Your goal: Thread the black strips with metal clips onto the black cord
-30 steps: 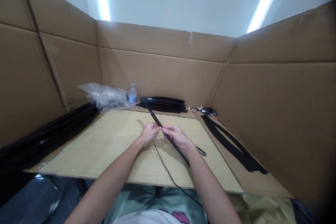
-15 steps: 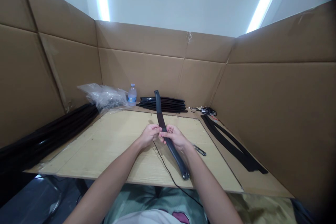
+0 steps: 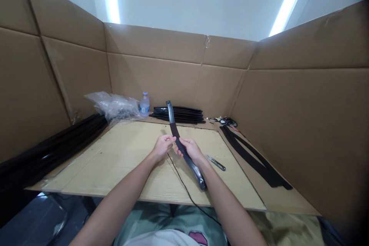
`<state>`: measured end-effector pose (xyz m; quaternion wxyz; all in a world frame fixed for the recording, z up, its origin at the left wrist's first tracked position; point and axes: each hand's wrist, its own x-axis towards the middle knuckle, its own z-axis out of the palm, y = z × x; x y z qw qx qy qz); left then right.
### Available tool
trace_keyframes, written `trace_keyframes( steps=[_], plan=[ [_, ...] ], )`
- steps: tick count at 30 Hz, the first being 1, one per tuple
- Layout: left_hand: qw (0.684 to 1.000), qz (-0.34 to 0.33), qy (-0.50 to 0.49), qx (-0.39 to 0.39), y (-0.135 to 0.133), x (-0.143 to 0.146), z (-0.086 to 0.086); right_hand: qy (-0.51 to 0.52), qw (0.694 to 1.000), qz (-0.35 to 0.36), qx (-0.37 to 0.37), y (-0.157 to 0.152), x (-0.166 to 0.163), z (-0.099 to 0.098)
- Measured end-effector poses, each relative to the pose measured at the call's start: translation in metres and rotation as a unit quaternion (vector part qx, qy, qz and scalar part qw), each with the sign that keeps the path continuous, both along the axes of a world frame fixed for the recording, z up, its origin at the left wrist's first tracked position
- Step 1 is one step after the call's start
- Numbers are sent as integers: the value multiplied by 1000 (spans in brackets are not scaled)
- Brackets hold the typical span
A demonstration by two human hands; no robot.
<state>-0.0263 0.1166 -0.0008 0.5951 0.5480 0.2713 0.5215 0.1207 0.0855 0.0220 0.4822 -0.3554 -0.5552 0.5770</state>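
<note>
Both my hands hold one long, curved black strip [image 3: 173, 123] above the cardboard-covered table [image 3: 121, 157]. My left hand [image 3: 163, 147] is closed on its middle from the left. My right hand [image 3: 190, 150] grips it just beside, from the right. The strip runs from near the back stack down toward me, ending at a glossy tip by my right forearm. A thin black cord [image 3: 181, 180] trails from under my hands over the table's front edge.
A small metal tool [image 3: 216, 163] lies right of my hands. Black strips lie stacked at the back [image 3: 181, 114], along the left wall [image 3: 57, 144] and on the right [image 3: 253, 157]. A water bottle [image 3: 144, 104] and a crumpled plastic bag [image 3: 113, 105] sit at the back left. Cardboard walls enclose the table.
The strip has rolled in my hands from edge-on to showing its broad face, and its far end has swung slightly left. My hands stayed in about the same place.
</note>
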Motion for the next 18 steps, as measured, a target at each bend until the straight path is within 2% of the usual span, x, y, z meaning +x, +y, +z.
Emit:
trace_keyframes(
  steps=[9,14,16,18],
  plan=[
    [1000,8,9,3,-2,4,0,-46,998,-49,-7,4,-2,-1],
    [998,39,33,23,-2,8,0,-50,996,-73,-18,4,-4,-2],
    [999,40,26,22,0,7,0,-23,998,-53,-23,4,-3,-2],
    [999,44,6,10,4,3,-1,8,1000,-3,-29,3,-1,-2]
  ],
)
